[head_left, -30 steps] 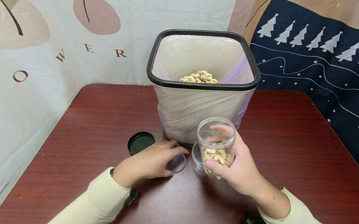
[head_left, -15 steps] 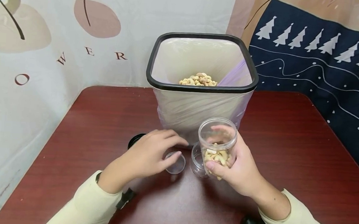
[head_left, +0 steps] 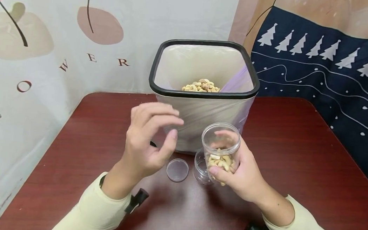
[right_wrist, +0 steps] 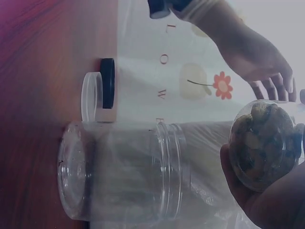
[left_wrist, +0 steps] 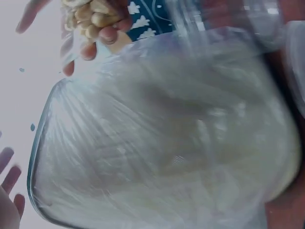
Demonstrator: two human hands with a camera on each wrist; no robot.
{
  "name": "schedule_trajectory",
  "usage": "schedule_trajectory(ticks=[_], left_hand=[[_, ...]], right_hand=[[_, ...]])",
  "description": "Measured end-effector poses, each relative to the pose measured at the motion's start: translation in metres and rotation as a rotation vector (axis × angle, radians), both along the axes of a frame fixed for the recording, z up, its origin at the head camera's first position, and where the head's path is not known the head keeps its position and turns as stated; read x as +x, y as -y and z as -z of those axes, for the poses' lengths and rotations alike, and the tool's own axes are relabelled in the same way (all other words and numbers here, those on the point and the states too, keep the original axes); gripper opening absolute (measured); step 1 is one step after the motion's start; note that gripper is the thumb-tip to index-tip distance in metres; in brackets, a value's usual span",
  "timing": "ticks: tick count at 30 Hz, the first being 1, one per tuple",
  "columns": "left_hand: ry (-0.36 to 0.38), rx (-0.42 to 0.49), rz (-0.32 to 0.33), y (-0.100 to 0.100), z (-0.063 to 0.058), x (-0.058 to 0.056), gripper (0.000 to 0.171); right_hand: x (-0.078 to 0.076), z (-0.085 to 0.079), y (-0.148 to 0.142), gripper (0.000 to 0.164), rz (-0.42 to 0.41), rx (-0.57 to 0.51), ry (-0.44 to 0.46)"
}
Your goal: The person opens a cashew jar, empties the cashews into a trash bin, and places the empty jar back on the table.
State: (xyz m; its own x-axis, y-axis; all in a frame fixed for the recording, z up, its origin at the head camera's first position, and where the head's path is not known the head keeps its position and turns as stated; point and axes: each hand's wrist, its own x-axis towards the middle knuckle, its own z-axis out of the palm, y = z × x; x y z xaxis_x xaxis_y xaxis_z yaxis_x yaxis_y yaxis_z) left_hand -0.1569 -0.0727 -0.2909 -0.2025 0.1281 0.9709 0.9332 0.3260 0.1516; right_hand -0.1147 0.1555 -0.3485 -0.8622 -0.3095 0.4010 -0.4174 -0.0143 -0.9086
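Observation:
My right hand [head_left: 248,173] grips a clear plastic jar [head_left: 221,140] partly filled with cashews [head_left: 221,162]. Its mouth is uncovered, tilted slightly toward me, and the jar is lifted off the table. My left hand [head_left: 147,141] is raised over the table with loosely bent fingers and nothing in it. A second clear jar [head_left: 201,169] stands on the table, partly hidden behind the held one; in the right wrist view that jar [right_wrist: 124,171] looks empty. A round clear lid [head_left: 177,170] lies left of it. The black lid [right_wrist: 107,83] is almost wholly hidden by my left hand in the head view.
A bin [head_left: 188,140] with a black rim and a thin plastic liner stands at the middle back of the red-brown table [head_left: 290,142]. More cashews [head_left: 201,86] are heaped inside it. Patterned cloths [head_left: 110,72] hang behind the table.
My left hand has lifted away from the clear lid and risen in front of the bin, uncovering the lid. My right hand keeps holding the jar in nearly the same place. The view has tilted slightly upward.

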Motion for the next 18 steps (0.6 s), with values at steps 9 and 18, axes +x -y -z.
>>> schedule_trajectory(ticks=[9,18], left_hand=[[0.244,0.291,-0.133,0.001,-0.012,-0.024,0.031],[0.532,0.265,-0.011,0.001,-0.006,-0.043,0.058]], right_hand=[[-0.003,0.002,0.005,0.069,-0.010,0.004,-0.016],[-0.003,0.003,0.001,0.070,0.008,0.014,-0.006]])
